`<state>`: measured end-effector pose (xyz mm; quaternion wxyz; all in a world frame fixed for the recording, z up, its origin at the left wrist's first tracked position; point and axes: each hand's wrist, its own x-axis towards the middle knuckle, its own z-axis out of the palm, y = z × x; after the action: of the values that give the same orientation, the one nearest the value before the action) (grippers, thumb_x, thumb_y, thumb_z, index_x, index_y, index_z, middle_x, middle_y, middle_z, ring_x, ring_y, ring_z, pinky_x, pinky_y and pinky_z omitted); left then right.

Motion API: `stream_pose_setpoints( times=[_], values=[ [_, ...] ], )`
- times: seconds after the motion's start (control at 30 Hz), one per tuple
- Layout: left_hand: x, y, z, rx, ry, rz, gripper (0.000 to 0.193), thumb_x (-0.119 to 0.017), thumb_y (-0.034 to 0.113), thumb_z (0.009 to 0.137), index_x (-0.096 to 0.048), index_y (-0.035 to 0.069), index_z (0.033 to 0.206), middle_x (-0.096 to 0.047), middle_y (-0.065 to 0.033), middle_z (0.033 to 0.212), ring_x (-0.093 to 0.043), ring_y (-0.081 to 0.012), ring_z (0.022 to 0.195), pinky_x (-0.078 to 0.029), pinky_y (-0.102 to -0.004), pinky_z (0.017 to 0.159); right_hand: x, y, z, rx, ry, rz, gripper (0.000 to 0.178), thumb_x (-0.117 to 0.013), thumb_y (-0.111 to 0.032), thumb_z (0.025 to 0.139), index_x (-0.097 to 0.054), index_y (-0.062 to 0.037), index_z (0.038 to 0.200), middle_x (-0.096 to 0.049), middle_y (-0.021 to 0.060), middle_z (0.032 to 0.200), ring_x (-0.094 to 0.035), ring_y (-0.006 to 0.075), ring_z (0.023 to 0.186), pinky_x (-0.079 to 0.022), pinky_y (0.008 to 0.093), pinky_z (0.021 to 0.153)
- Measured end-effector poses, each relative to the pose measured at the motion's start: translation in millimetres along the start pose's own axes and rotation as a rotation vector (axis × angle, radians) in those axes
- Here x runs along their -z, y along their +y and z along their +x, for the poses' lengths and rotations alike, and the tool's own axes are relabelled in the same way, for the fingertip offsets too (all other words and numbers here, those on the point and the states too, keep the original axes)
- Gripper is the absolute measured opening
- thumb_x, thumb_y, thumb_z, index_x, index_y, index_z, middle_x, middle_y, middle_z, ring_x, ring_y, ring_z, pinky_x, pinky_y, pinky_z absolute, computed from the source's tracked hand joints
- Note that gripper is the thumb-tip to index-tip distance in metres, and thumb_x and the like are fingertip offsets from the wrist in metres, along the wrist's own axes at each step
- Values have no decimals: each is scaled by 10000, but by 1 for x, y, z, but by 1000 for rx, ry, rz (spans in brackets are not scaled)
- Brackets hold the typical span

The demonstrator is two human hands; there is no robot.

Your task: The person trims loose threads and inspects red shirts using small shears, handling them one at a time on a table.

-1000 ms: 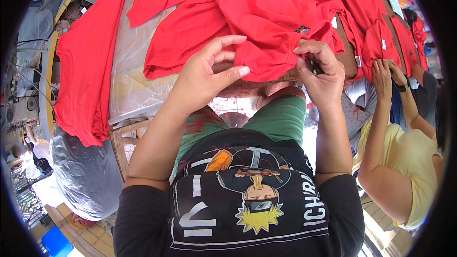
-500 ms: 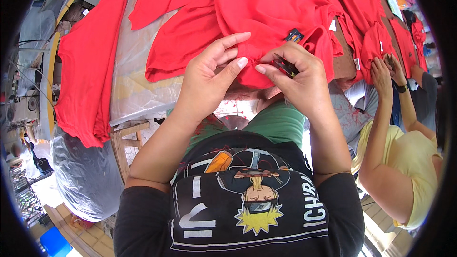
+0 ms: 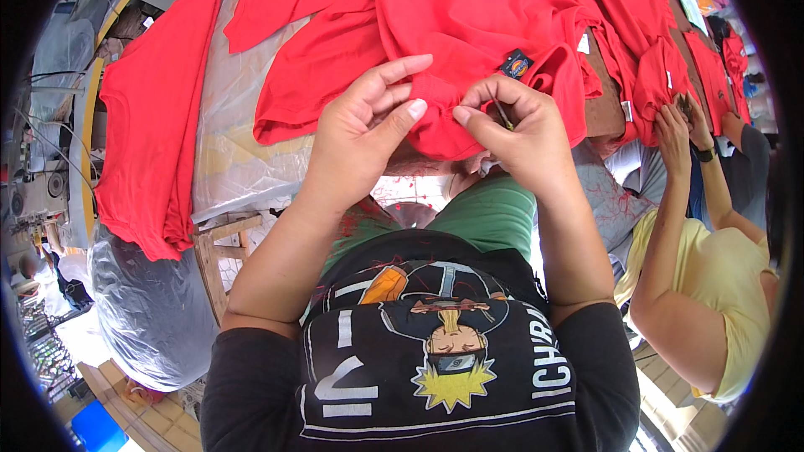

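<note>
A red shirt [image 3: 477, 17] lies bunched over the table's near edge, with a small dark label [image 3: 517, 64] sewn on it. My left hand [image 3: 368, 121] holds the bunched near edge of this cloth, its thumb and curled fingers on the fabric and the forefinger stretched out. Close on its right, my right hand [image 3: 519, 121] pinches thumb and forefinger together at the same edge; whether a loose thread is between the tips is too small to see. Thread snips [image 3: 503, 115], with a thin blade and a yellowish part, are tucked within the right hand, mostly hidden by it.
More red garments [image 3: 310, 75] spread over the plastic-covered table [image 3: 243, 134], and a folded stack [image 3: 155, 125] hangs off its left side. At the right a co-worker in a yellow top [image 3: 712, 285] handles red cloth. A plastic-wrapped bundle [image 3: 151, 310] stands lower left, beside a wooden stool [image 3: 222, 251].
My right hand has turned slightly, so the snips show less dark metal and more of a thin blade. The pinched cloth edge has shifted a little; my left hand has barely moved.
</note>
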<state>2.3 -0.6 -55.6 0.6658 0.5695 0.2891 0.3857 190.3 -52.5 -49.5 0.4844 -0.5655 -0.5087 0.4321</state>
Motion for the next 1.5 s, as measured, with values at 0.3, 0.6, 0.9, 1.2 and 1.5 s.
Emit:
stream_pose_setpoints(
  times=[0.3,0.6,0.9,1.2,1.5],
  values=[
    [4,4,2,-187,62,439,433,-643,83,887,-538,35,1304,-573,-101,1244,-556,-160,1086,-442,-312,948,13,-3,-6,-45,-14,229,88,-713,-83,850,-644,-30,865,-580,-77,761,-454,-17,647,-360,155,581],
    [-11,33,20,-336,-212,941,215,-748,122,787,-711,37,980,-583,-112,1170,-599,-192,933,-480,-305,801,18,-18,-5,32,-71,-49,104,-720,-74,820,-638,-21,857,-589,-53,751,-496,8,698,-407,185,619],
    [-9,21,23,114,-139,492,146,-630,113,920,-669,-3,1000,-684,-39,885,-654,-109,742,-517,-232,704,43,-15,3,412,-47,-447,242,-701,-136,831,-607,7,1001,-635,136,893,-633,230,793,-494,298,700],
    [-9,20,23,113,-148,380,199,-565,183,974,-640,15,1051,-684,-45,912,-678,-106,794,-525,-221,700,40,-18,0,347,-204,-364,197,-706,-89,829,-637,4,989,-640,127,847,-633,216,740,-493,299,675],
    [-8,19,21,106,-111,304,206,-555,216,984,-605,30,1057,-649,-27,892,-679,-109,754,-516,-212,675,40,-18,0,365,-162,-411,214,-737,-109,809,-627,8,951,-624,118,780,-602,186,668,-477,294,610]
  ],
)
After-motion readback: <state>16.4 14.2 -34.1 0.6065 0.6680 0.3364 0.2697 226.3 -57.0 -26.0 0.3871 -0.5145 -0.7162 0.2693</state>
